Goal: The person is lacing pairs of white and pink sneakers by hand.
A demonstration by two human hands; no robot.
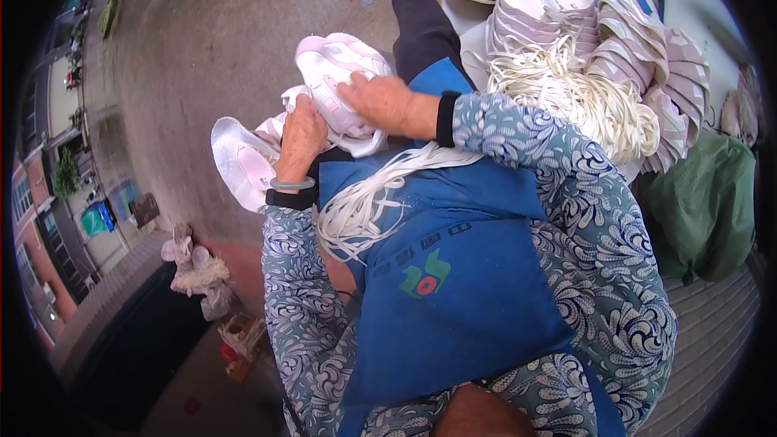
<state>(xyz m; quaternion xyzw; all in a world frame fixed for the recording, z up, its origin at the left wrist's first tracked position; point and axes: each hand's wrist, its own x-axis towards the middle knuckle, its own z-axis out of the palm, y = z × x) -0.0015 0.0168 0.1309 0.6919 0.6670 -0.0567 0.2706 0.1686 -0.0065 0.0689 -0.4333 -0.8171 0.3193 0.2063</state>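
A white and pink shoe upper (336, 53) rests across my knees. My left hand (303, 137) is closed on its near left side, with the fingertips at its edge. Over the upper's front part lies my right hand (388, 103), its fingers curled in a pinch. What sits between those fingertips is too small to make out. Another white and pink upper (243, 162) is just left of my left hand. A loose bundle of flat white shoelaces (364, 202) is draped over the blue apron (461, 283) on my lap.
To the right, a big heap of cream shoelaces (575, 97) lies against nested stacks of shoe uppers (635, 40). A green plastic bag (700, 202) stands below them. More pale bundles (194, 263) sit at the lower left, by a dark opening.
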